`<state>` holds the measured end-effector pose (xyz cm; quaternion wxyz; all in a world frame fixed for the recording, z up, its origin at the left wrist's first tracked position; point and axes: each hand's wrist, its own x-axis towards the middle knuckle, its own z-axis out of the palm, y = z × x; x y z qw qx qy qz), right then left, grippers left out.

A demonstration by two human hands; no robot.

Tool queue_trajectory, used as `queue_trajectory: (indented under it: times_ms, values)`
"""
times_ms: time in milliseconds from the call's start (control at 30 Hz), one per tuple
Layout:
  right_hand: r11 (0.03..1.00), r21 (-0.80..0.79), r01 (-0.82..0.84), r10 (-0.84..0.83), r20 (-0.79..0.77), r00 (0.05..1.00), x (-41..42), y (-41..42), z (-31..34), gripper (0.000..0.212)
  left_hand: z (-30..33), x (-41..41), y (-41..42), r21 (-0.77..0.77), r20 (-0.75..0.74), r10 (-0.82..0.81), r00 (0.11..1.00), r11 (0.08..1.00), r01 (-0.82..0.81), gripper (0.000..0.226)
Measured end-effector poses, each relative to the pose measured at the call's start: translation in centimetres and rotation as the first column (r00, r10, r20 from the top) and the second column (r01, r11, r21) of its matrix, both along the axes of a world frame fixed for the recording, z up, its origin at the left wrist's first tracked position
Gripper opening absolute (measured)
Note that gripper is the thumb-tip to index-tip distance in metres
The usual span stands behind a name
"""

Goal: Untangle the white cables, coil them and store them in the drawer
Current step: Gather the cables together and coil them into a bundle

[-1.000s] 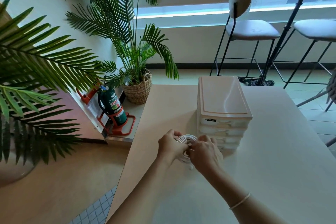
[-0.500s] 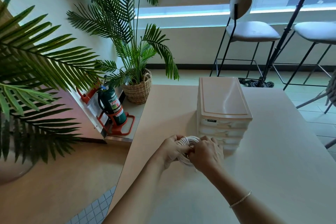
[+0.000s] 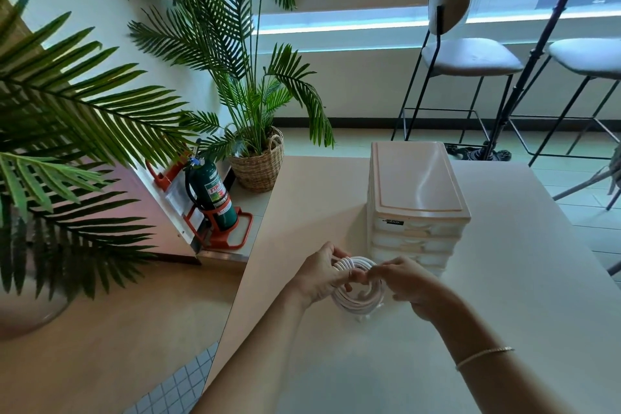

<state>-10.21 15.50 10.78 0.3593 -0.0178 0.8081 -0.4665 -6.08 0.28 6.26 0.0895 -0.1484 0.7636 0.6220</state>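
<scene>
A white cable coil (image 3: 357, 300) of several round loops is held just above the pale table (image 3: 504, 312), in front of the drawer unit. My left hand (image 3: 319, 274) grips the coil's left side, thumb over the loops and fingers curled under. My right hand (image 3: 408, 281) is at the coil's upper right, its fingertips pinching the cable where they meet my left thumb. A short cable end hangs below the coil. The white plastic drawer unit (image 3: 416, 193) stands just behind, all its drawers shut.
The table's left edge drops to a wooden floor with a green fire extinguisher (image 3: 210, 193) on a red stand and a palm in a wicker basket (image 3: 257, 165). Large palm fronds (image 3: 67, 118) fill the left. Bar stools (image 3: 467, 57) and a high table stand behind.
My right hand has drawn back to the right, uncovering most of the coil. The coil now shows as a full ring between both hands. My left hand kept its grip.
</scene>
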Motion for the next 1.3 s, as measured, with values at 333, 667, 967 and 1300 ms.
queue_trajectory:
  times_ms: [333, 667, 967, 1300]
  values:
    - [0.957, 0.199, -0.213, 0.242, -0.135, 0.961, -1.2, -0.5, 0.9, 0.028, 1.0, -0.2, 1.1, -0.443, 0.071, -0.171, 0.983, 0.877, 0.185, 0.039]
    - [0.988, 0.009, -0.154, 0.153, -0.161, 0.975, -1.5, 0.1, -0.7, 0.028, 1.5, 0.4, 1.4, -0.39, 0.069, -0.237, 0.969, 0.888, 0.245, 0.027]
    - [0.967, -0.016, -0.253, 0.244, -0.201, 0.949, -2.5, 1.6, -0.6, 0.02, 1.3, 0.6, 1.6, -0.311, 0.053, -0.192, 0.98, 0.929, 0.199, 0.017]
    - [0.996, 0.049, -0.077, 0.088, -0.29, 0.953, -1.7, 0.7, -1.0, 0.009, 1.7, 0.2, 1.3, -0.42, 0.022, -0.17, 0.985, 0.893, 0.163, 0.021]
